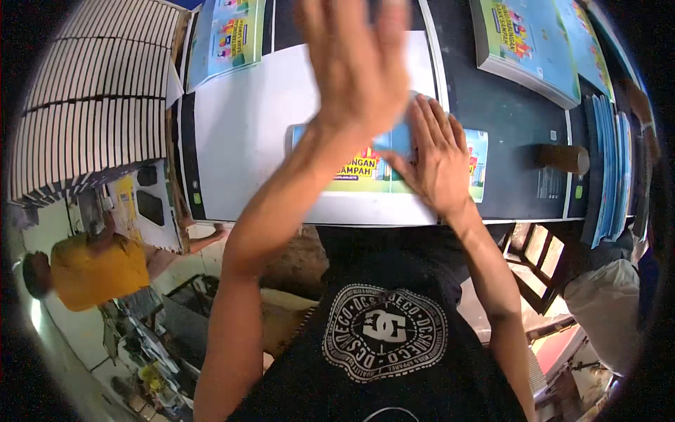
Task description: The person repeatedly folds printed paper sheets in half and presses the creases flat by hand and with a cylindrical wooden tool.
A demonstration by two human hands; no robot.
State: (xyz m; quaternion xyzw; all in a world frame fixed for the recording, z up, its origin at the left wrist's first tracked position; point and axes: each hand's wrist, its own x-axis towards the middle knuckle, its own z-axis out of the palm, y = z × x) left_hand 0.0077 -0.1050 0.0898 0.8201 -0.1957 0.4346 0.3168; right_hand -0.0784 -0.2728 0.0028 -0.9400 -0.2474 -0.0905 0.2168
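A printed paper sheet (pixel 477 158) in blue, green and yellow lies across the near edge of a white board (pixel 239 155) on the table. My right hand (pixel 439 158) rests on its right half, palm down with fingers stretched out. Beside those fingers a plain blue patch of paper (pixel 399 139) shows, and I cannot tell whether it is a folded part. Raised over the board, my left hand (pixel 360 70) is open and empty, its spread fingers blurred. My left wrist and forearm hide part of the sheet.
Stacked booklets (pixel 98 98) stand at the left. Printed covers (pixel 228 35) lie at the back left, and a thick pile of them (pixel 527 46) at the back right. A brown cylindrical object (pixel 562 159) is at the right, near upright blue sheets (pixel 603 169). A person in yellow (pixel 102 271) is at the left.
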